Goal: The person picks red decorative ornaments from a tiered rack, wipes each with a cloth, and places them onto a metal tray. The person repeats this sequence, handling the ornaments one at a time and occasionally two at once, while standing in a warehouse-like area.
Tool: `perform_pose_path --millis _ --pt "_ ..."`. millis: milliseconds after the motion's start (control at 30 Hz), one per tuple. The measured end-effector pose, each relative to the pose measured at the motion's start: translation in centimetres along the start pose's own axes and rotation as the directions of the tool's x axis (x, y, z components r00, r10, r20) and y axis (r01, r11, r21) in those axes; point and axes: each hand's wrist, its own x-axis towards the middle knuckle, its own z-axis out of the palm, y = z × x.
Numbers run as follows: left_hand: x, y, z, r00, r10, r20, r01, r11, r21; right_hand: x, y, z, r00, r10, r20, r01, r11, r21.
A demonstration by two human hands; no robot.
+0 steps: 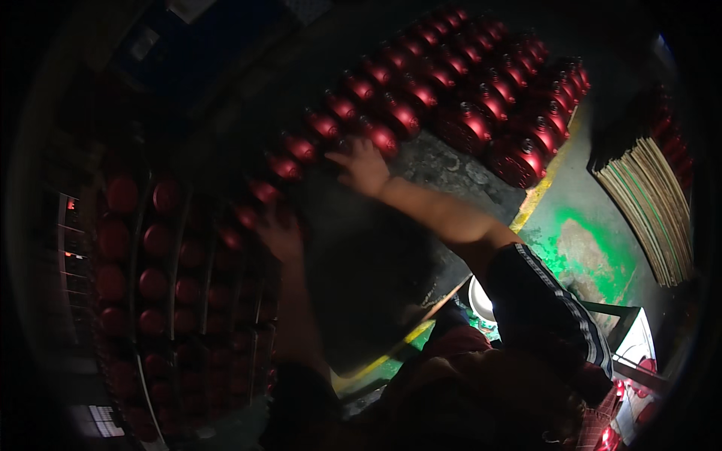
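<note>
Rows of shiny red metal canisters (395,114) with small dark fittings on them stretch from the middle of the view to the far right. My right hand (365,167) reaches over the near end of a row, beside a red canister (378,138). Its fingers are spread, one stretched out to the left, and nothing shows in its grasp. Farther left and nearer, my left hand (282,234) is at the end of the leftmost row, next to a red canister (247,216). Its fingers are dim and blurred, so their grip cannot be made out.
On the left a dark rack (177,270) holds many round red ends. A stack of thin brown sheets (648,210) stands at the right. A yellow line (538,197) runs along the grey floor, with green patches beyond it. A white round container (480,299) is below my right arm.
</note>
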Motion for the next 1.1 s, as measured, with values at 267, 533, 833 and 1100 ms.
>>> perform_pose_path --millis 267,533,833,1100 --pt "-4.2 0.5 -1.1 0.997 -0.065 -0.042 0.056 0.982 -0.181 -0.6 2.0 3.0 0.974 -0.053 -0.222 0.079 0.991 0.110" --pt "-11.6 -0.2 -7.5 0.947 -0.085 0.310 0.319 0.369 -0.873 -20.2 0.8 -7.2 0.916 0.349 -0.200 -0.155 0.765 0.625" --pt "-27.6 13.7 -10.1 0.410 0.607 0.681 0.896 -0.406 -0.177 -48.8 -0.7 -14.4 0.212 0.959 0.187 0.214 -0.232 0.949" --pt "-39.1 26.6 0.5 -0.004 0.876 0.481 0.667 -0.356 0.654 -54.9 5.3 -16.0 0.413 0.870 0.269 0.581 -0.479 0.658"
